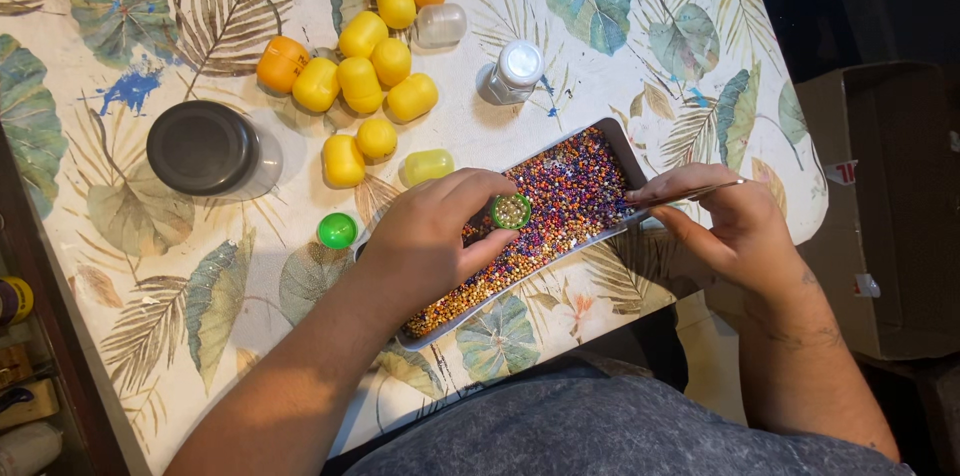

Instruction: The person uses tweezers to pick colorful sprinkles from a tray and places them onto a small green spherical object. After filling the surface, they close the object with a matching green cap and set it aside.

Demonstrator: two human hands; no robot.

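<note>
- The left hand (430,236) has its fingers pinched on a small round green plastic cap (511,211) filled with beads, over the metal tray (625,148) of tiny multicoloured beads (560,206).
- The cap looks light, stiff and easy to spill; hold its rim level.
- The right hand (725,221) has its fingers closed on thin metal tweezers (690,196) at the tray's right edge.

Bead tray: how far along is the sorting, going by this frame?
Done: little shows; closed yellow capsules sit clustered, contents hidden. In hand: left hand holds a small green cap with pale beads over the tray; right hand holds tweezers at the beads. Left: the tray is full of mixed beads.
</note>
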